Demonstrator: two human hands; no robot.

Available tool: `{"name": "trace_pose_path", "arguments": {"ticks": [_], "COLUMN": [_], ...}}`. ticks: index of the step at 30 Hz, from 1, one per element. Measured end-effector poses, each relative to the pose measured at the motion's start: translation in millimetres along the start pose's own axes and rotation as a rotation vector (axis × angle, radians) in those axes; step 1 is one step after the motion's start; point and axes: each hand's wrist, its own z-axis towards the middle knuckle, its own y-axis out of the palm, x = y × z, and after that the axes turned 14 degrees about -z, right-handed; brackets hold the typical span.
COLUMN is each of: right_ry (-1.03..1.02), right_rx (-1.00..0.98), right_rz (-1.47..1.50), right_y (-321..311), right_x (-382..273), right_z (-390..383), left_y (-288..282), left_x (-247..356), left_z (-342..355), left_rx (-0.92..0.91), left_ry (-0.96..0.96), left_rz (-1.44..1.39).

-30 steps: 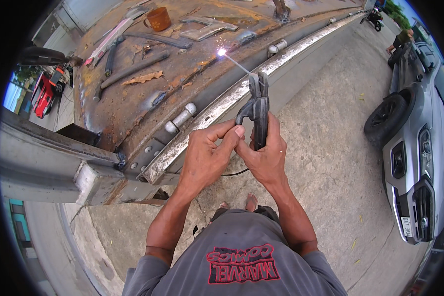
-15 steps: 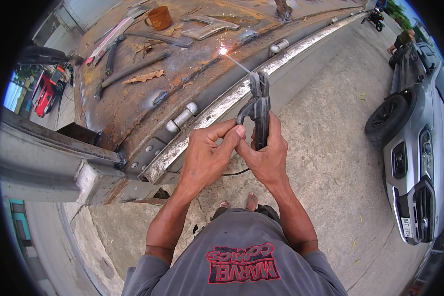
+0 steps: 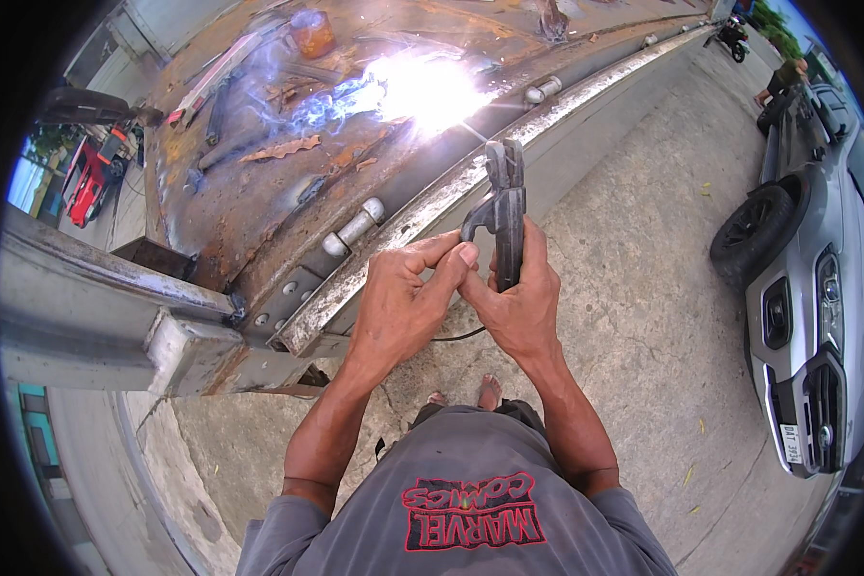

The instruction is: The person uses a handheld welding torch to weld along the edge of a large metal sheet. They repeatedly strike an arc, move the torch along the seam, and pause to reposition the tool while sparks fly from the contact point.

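Bluish smoke (image 3: pixel 331 108) had spread over the rusty metal plate (image 3: pixel 202 206) since half a second before, and the small spark had grown into a wide white glare (image 3: pixel 430 91); both hands had kept almost the same place. At the far left, a red vehicle (image 3: pixel 86 182) stood beyond a grey metal beam (image 3: pixel 77 293). To the right of these lay the plate, bearing an orange-brown mug (image 3: pixel 313 40), which the smoke partly veiled. Next came the left hand (image 3: pixel 401 305). Its thumb and forefinger were brought together at the lever of the dark electrode holder (image 3: pixel 507 206); I could not tell if they were pinching it. This holder was in front of the person's body, its head pointing away, and it carried a thin electrode (image 3: pixel 473 132) whose tip was hidden in the glare. The right hand (image 3: pixel 520 305) had its fingers closed around the handle. Well apart, at the far right, a silver car (image 3: pixel 797 288) stood on the concrete ground (image 3: pixel 634 317).
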Motion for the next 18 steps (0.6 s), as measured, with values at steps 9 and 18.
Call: {"name": "trace_pose_path", "arguments": {"ticks": [9, 18], "right_ry": [-0.032, 0.012], "right_rx": [0.002, 0.076], "right_rz": [-0.025, 0.061], "right_y": [0, -1], "right_x": [4, 5], "right_z": [0, -11], "left_y": [0, 11], "left_x": [12, 17], "left_z": [-1, -11], "left_rx": [-0.035, -0.025], "left_ry": [-0.086, 0.028], "left_rz": [-0.026, -0.054]}}
